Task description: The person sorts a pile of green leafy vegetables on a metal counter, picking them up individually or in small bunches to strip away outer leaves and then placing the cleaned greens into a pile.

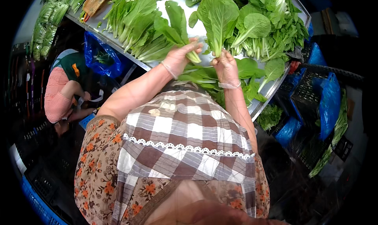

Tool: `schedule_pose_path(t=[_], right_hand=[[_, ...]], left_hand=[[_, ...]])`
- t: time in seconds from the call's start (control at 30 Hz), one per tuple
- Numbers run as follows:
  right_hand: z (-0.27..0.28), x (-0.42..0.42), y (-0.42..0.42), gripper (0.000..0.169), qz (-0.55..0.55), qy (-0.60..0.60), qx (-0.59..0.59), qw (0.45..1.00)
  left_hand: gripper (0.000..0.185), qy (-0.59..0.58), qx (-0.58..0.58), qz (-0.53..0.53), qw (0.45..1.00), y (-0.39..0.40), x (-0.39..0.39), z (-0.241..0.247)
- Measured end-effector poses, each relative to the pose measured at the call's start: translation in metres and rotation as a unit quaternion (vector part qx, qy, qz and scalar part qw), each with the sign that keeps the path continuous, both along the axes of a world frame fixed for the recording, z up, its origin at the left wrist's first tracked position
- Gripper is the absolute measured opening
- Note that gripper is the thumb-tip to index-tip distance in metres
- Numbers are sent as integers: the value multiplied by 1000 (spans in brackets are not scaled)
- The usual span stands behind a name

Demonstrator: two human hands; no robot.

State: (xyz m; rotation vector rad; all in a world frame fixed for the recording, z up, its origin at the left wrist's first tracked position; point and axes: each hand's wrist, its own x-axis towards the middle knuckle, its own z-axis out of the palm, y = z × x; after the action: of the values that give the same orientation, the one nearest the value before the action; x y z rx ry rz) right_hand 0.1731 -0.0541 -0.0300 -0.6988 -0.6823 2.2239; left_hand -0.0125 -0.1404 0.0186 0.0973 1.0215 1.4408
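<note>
My left hand [180,56] grips a small bunch of leafy greens [178,23] by the pale stems, leaves pointing away from me. Beside it, my right hand [226,66] pinches the stem of a broad green leaf [218,17], which stands up from the fingers. A thin translucent band circles each wrist. Both hands are over a metal table [273,85]. Loose greens [130,23] lie in a heap to the left, and a larger pile of greens [274,30] is at the right. More leaves [203,76] rest between my forearms, partly hidden by my apron [189,127].
At the left, a person [60,89] bends low near a blue plastic bag [103,55]. Packed greens [48,27] and a wooden board [96,0] are at the upper left. Plastic crates [307,92] with blue plastic sheeting [329,107] stand at the right.
</note>
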Motion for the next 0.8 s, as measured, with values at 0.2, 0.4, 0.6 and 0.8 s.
schedule_pose_path(t=[0.2,0.4,0.6,0.8], right_hand=[[6,-11,-25,24,31,-128,86,988],[22,-20,-25,26,63,-207,142,966],[9,-21,-27,26,-18,-197,136,971],[0,-12,-7,23,-39,-81,38,995]], left_hand=[[45,47,42,9,998,1,14,3],[39,123,8,-15,992,-7,10,-8],[36,156,33,37,987,-6,15,-1],[29,449,92,-123,880,-23,15,-6]])
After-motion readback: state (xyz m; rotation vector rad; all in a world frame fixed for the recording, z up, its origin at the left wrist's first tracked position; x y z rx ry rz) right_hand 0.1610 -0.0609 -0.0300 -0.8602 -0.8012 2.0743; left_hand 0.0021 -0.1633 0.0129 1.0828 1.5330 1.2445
